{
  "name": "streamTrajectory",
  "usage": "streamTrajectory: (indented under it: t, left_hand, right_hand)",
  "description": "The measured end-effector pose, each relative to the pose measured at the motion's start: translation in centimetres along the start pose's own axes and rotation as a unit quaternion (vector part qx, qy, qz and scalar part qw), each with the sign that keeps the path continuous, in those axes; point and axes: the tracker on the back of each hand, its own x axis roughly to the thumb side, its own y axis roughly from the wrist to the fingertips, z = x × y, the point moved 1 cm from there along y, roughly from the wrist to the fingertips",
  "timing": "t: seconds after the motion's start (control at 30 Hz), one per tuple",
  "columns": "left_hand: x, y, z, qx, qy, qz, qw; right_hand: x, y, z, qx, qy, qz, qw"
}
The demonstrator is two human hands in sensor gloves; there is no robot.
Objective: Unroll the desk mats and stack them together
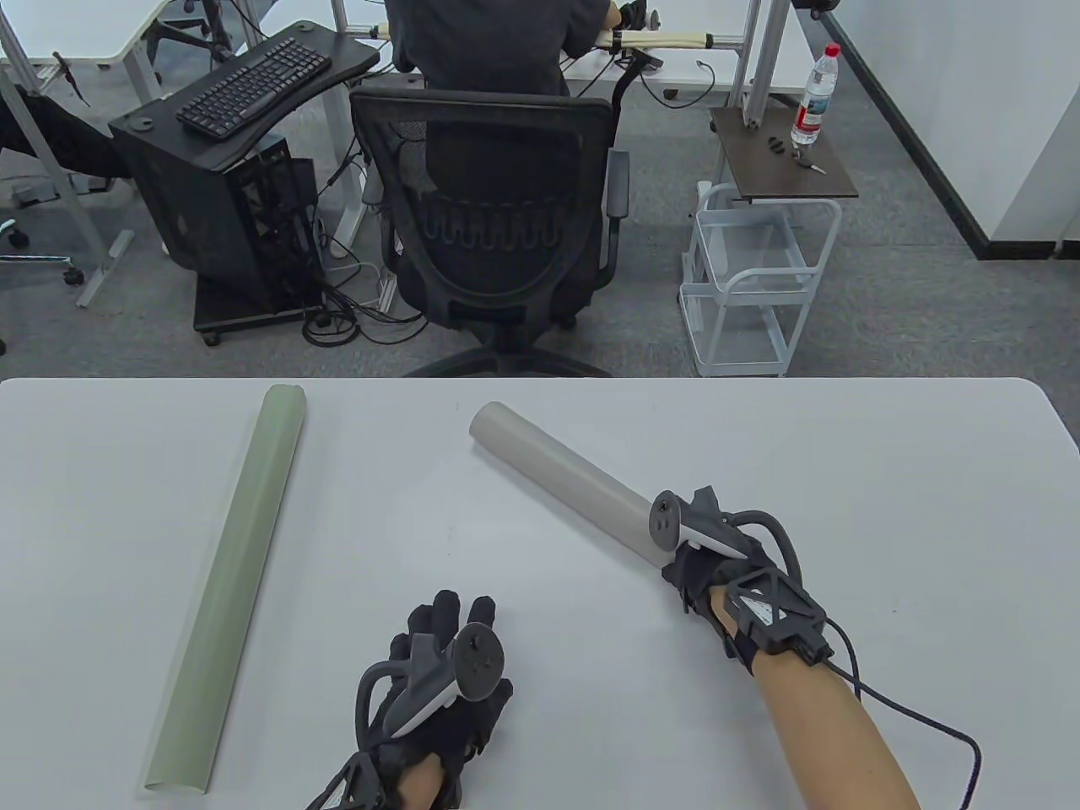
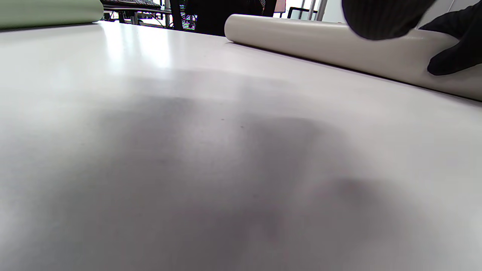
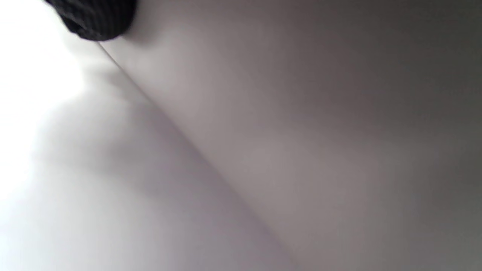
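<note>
Here, the right hand [image 1: 726,574] gripped the near end of the rolled grey desk mat [image 1: 557,477] on the white table [image 1: 844,472]. The left hand [image 1: 447,675] lay w/ fingers spread, holding nothing; the rolled pale-green desk mat [image 1: 232,591] lay well apart.

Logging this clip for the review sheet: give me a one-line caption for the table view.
Right hand grips the near end of the rolled grey mat; left hand is free, green roll untouched.

2 rolled desk mats on the white table [image 1: 759,439], both still wound into tubes.

The pale green mat [image 1: 232,582] lies at the left, a long roll running from the table's far edge toward the near left, slightly slanted. The grey-beige mat [image 1: 561,477] lies diagonally right of centre, far end pointing up-left, its near end under the right hand [image 1: 730,574], whose fingers [image 2: 457,41] wrap it.
</note>
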Motion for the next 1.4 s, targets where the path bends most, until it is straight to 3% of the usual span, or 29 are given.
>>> streamTrajectory:
  t: [0.13, 0.27, 0.37, 0.43, 0.53, 0.57, 0.67, 0.77, 0.87, 0.97, 1.1, 1.17, 1.23, 1.3, 1.4]
  left_hand:
    - [-0.2, 0.0, 0.1, 0.003, -0.006, 0.000, 1.000]
    - [-0.3, 0.0, 0.1, 0.003, -0.022, -0.011, 1.000]
    - [-0.3, -0.1, 0.4, 0.012, -0.045, -0.024, 0.999]
    - [-0.5, -0.2, 0.7, 0.017, -0.066, -0.032, 0.997]
    - [-0.7, -0.5, 1.3, 0.024, -0.115, -0.054, 0.992]
    - [-0.8, -0.7, 1.5, 0.026, -0.131, -0.059, 0.989]
    - [-0.5, -1.2, 3.1, 0.039, -0.213, -0.099, 0.971]
    - [0.5, -1.5, 4.6, 0.039, -0.329, -0.146, 0.932]
    - [2.2, -0.8, 5.2, -0.004, -0.399, -0.184, 0.898]
    - [4.4, 0.3, 6.0, -0.005, -0.423, -0.197, 0.884]
    - [8.2, 3.2, 5.5, -0.035, -0.422, -0.171, 0.890]
    - [9.2, 4.7, 4.5, -0.049, -0.424, -0.154, 0.891]
    - [9.5, 5.8, 3.3, -0.055, -0.459, -0.142, 0.875]
    - [9.5, 6.8, 2.1, -0.072, -0.496, -0.139, 0.854]
    - [9.9, 8.0, 0.8, -0.137, -0.537, -0.169, 0.815]
  right_hand:
    - [-0.8, -0.3, -0.3, 0.076, 0.102, 0.008, 0.992]
    - [-1.3, -1.1, -0.3, 0.152, 0.226, -0.010, 0.962]
    - [-1.5, -2.4, 0.0, 0.165, 0.310, -0.032, 0.936]
    - [-1.6, -3.3, 0.2, 0.174, 0.380, -0.055, 0.907]
    - [-1.2, -4.8, 0.7, 0.188, 0.494, -0.101, 0.843]
    - [-1.0, -5.2, 0.9, 0.186, 0.513, -0.114, 0.830]
    - [-0.2, -6.5, 1.5, 0.170, 0.555, -0.149, 0.800]
    - [0.8, -7.7, 2.7, 0.169, 0.610, -0.171, 0.755]
    - [1.7, -8.7, 3.6, 0.152, 0.639, -0.186, 0.731]
    - [2.0, -9.1, 3.9, 0.127, 0.639, -0.187, 0.735]
    - [1.4, -10.2, 3.5, 0.074, 0.611, -0.169, 0.770]
    - [0.7, -10.7, 3.0, 0.036, 0.579, -0.146, 0.802]
    - [0.0, -11.0, 2.9, 0.012, 0.552, -0.134, 0.823]
    - [-0.2, -11.6, 2.6, 0.009, 0.555, -0.136, 0.821]
    - [0.9, -12.7, 1.7, 0.004, 0.528, -0.157, 0.835]
